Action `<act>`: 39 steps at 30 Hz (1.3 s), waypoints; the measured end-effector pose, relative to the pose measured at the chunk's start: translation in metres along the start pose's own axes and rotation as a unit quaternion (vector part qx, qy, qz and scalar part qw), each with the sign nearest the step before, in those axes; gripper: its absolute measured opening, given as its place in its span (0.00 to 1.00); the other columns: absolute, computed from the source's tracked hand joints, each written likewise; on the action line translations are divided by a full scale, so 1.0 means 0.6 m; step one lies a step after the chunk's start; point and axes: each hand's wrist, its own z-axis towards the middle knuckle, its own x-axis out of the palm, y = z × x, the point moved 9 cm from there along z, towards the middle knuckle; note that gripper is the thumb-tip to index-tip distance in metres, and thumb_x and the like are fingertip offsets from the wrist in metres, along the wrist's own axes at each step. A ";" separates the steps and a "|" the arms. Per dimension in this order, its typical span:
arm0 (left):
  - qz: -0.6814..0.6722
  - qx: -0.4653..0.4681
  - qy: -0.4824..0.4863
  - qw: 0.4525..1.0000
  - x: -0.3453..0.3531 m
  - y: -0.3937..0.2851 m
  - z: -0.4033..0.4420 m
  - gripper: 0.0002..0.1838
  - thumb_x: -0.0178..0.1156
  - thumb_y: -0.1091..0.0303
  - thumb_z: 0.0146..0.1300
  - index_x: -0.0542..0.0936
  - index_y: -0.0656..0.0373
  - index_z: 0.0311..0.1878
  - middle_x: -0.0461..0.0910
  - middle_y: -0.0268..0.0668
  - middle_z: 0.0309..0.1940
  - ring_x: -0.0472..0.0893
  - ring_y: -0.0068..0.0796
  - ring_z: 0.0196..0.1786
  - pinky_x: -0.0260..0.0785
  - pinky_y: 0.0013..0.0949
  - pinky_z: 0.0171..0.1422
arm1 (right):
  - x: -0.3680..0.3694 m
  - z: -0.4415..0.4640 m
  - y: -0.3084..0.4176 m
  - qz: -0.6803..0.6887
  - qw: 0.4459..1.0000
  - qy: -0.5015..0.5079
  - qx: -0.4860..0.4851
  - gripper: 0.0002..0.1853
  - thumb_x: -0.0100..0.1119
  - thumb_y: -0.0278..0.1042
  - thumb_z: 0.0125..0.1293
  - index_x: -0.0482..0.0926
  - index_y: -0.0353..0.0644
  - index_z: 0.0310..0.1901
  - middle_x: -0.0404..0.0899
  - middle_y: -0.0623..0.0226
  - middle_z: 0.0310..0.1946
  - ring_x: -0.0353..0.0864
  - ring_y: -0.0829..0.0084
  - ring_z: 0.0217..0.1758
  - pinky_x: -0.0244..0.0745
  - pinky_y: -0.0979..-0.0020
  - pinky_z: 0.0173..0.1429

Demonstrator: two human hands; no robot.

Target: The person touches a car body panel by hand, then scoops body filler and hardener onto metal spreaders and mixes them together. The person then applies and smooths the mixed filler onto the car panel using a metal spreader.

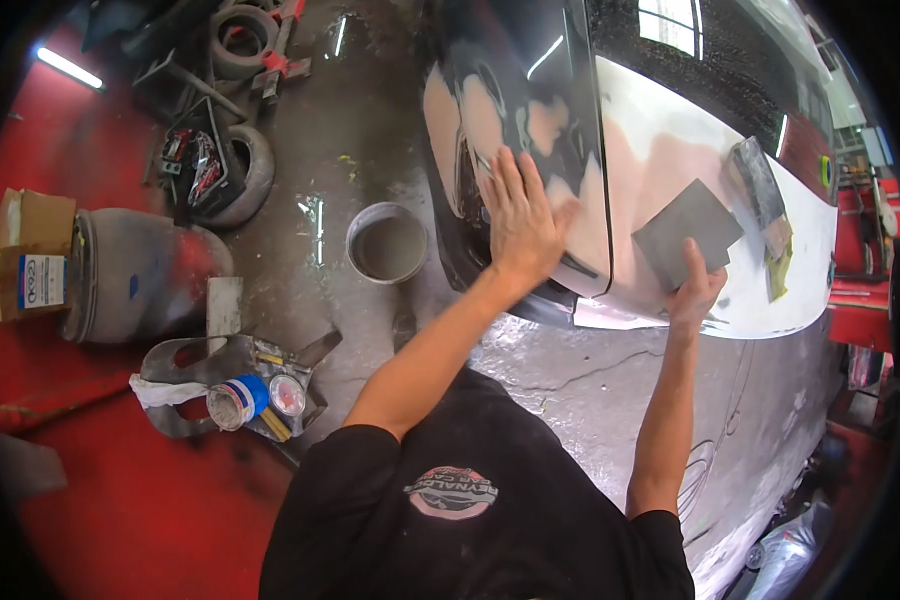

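Note:
My left hand [525, 225] lies flat, fingers extended, against a black car panel [570, 90] patched with pinkish-beige filler. In my right hand [697, 290] is a dark grey sheet of sandpaper [680, 230], pinched near its lower corner over the white panel [660, 120]. That panel also carries a broad pinkish patch. To the right of the sheet, a long, worn sanding block [757, 185] rests on the white surface, with yellowish-green material at its lower end.
A bucket of greyish water [353, 245] stands on the wet floor left of the car. Further left are a stool [175, 355] bearing a blue-labelled can [253, 392], a drum [135, 285], a cardboard box [40, 225] and tyres [242, 35].

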 end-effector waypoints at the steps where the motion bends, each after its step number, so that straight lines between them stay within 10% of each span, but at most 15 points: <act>1: -0.007 0.018 0.010 1.000 -0.004 -0.016 -0.022 0.50 0.56 0.43 0.79 0.54 0.82 0.81 0.47 0.79 0.82 0.48 0.79 0.85 0.41 0.68 0.88 | 0.001 0.000 -0.001 0.001 1.000 0.004 0.001 0.16 0.67 0.30 0.73 0.84 0.29 0.57 0.88 0.62 0.50 0.86 0.71 0.52 0.78 0.67 0.59; 39: -0.165 -0.047 0.029 0.985 0.034 0.225 0.321 0.52 0.43 0.34 0.83 0.49 0.74 0.86 0.43 0.62 0.89 0.41 0.60 0.91 0.30 0.63 0.91 | -0.010 -0.007 0.001 -0.019 0.999 -0.033 0.034 0.19 0.70 0.30 0.70 0.83 0.31 0.59 0.87 0.63 0.51 0.86 0.70 0.51 0.80 0.66 0.58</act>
